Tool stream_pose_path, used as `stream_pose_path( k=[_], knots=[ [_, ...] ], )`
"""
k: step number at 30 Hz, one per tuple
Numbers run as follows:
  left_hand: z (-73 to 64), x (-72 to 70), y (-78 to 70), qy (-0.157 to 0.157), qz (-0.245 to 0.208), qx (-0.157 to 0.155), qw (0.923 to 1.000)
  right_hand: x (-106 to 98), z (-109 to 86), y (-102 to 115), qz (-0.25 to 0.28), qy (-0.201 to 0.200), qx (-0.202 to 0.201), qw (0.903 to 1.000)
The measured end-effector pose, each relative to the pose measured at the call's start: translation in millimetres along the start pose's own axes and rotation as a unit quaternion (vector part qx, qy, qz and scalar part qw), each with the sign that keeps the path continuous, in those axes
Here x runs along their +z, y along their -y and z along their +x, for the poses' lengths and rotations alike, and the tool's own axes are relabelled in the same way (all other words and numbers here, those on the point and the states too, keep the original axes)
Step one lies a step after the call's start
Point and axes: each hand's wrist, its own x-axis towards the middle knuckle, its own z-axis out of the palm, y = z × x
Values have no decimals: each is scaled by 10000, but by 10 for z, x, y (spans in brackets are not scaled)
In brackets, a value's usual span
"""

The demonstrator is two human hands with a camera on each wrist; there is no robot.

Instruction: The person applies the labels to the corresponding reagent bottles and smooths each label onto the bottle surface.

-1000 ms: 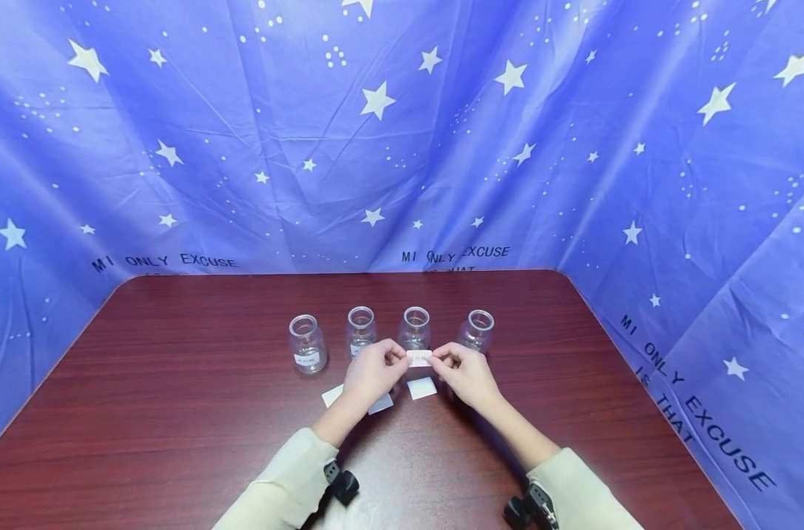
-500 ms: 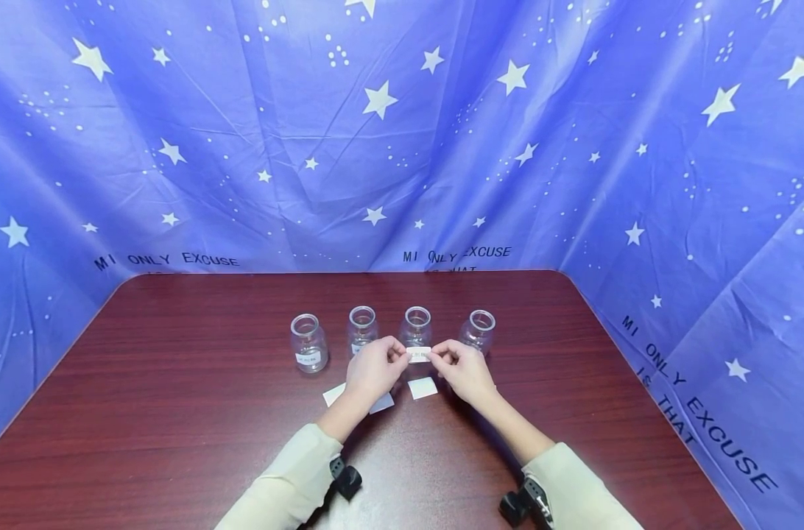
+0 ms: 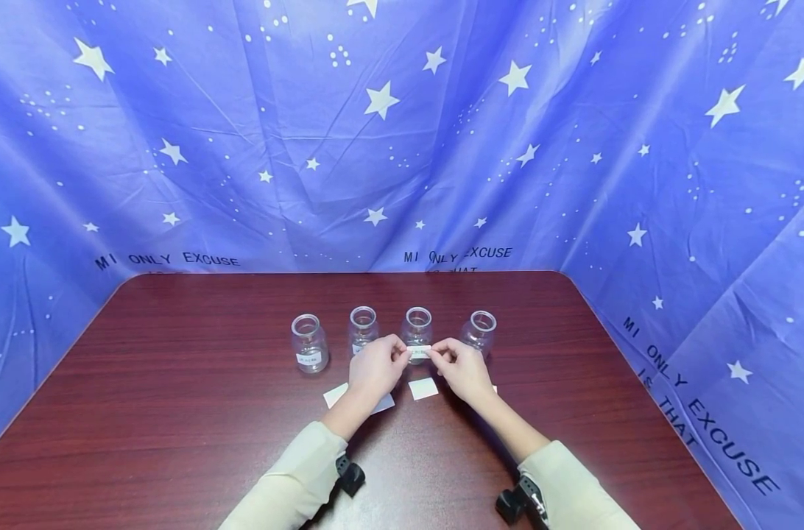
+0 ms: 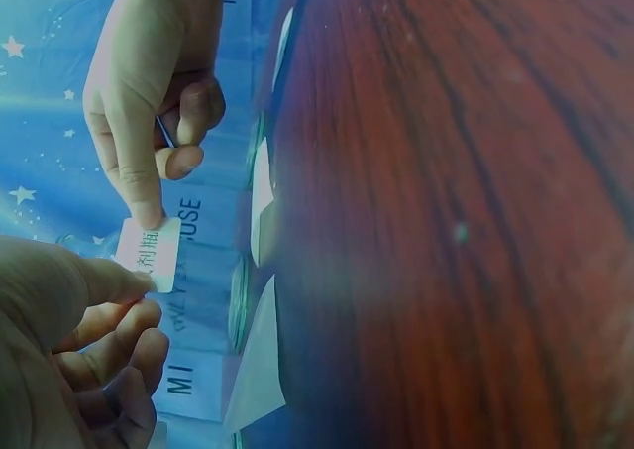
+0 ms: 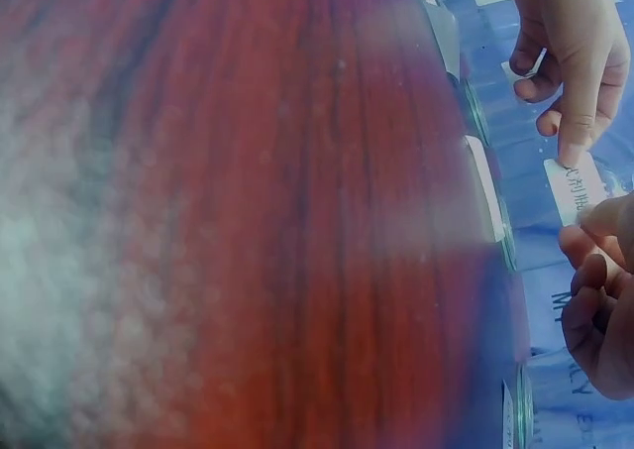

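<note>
A small white label (image 3: 419,352) with dark printed characters is stretched between my two hands. My left hand (image 3: 378,364) pinches its left end between thumb and forefinger, and my right hand (image 3: 464,372) pinches the right end likewise. It overlaps the front of a clear glass jar (image 3: 418,331) in the head view. Left of that stand a second glass jar (image 3: 364,329), partly behind my left hand, and a jar (image 3: 309,342) bearing a white label. Behind my right hand is another glass jar (image 3: 479,335). The left wrist view shows the printed label (image 4: 149,253) up close.
On the dark red wooden table (image 3: 196,412), a white paper piece (image 3: 423,389) lies below the hands. Another paper piece (image 3: 336,394) lies near my left wrist, partly covered by it. A blue curtain (image 3: 276,132) with stars surrounds the table's back and sides.
Both hands have moved the label slightly forward, towards the jar behind it. The label has tilted and looks narrower in the head view. The jars stay in place.
</note>
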Motion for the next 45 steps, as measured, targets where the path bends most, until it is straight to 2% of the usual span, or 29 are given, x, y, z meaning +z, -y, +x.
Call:
stream_pose_path(
  k=[11,24,29,35,42,45],
  knots=[
    [15,20,-1,-94,164,36,9998,1,10,20,-87,13,167,9998],
    [4,-5,-16,123,495,-205,9985,12,15,2,-95,-106,164,9998],
    [5,-21,-39,300,621,-331,9971,16,27,11,-84,55,384,9992],
    [27,-2,-37,458,479,-313,9973,45,57,28,-55,350,531,9980],
    [69,18,-25,528,524,-265,9969,53,104,23,-315,312,347,9984],
    [75,12,-7,520,569,-286,9966,37,123,17,-265,480,380,9978]
  ],
)
